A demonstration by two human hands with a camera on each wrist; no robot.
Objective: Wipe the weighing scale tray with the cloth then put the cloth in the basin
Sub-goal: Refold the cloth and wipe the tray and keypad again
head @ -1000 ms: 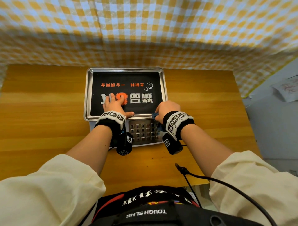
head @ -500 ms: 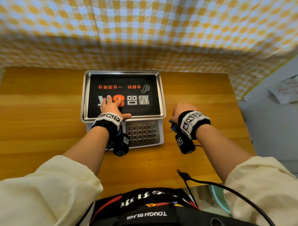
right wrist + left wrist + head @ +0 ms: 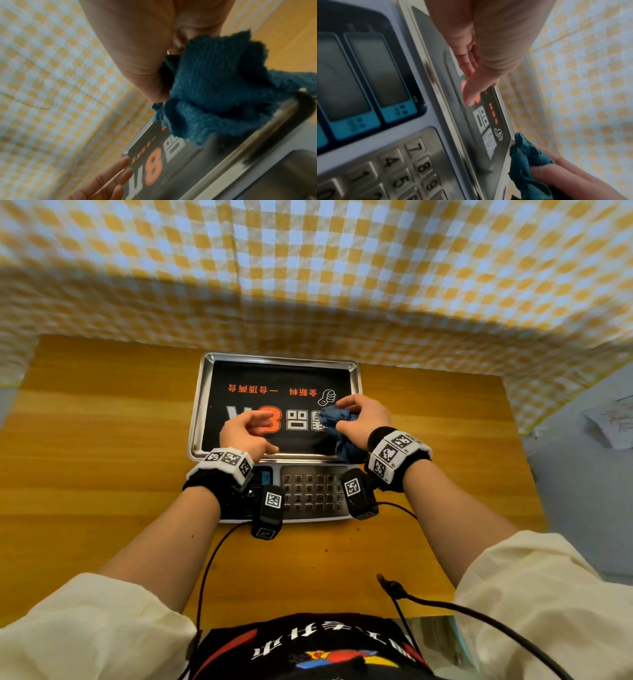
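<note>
The scale's steel tray [image 3: 198, 405] with a black printed sticker sits mid-table. My right hand [image 3: 363, 419] hovers over its right part and grips a bunched blue cloth [image 3: 334, 419]; a fold of it hangs down to the tray's near rim. Seen from the right wrist, the cloth [image 3: 214, 88] is squeezed between thumb and fingers [image 3: 137, 47] just above the tray [image 3: 240, 142]. My left hand [image 3: 248, 428] is over the tray's left-middle, fingers loosely curled and holding nothing. From the left wrist, its fingertips [image 3: 469, 100] reach the sticker [image 3: 467, 135], with the cloth [image 3: 527, 162] further right. No basin is plainly visible.
The scale's keypad [image 3: 308, 491] and display [image 3: 359, 81] face me below the tray. A wooden table [image 3: 102, 440] extends to both sides of the scale. A yellow checked curtain [image 3: 308, 268] hangs behind. A black cable [image 3: 445, 607] crosses the table's near right edge.
My right hand slid the cloth off the tray's near right corner onto the table, then came back up over the tray's right side. My left hand went from flat on the tray to loosely curled.
</note>
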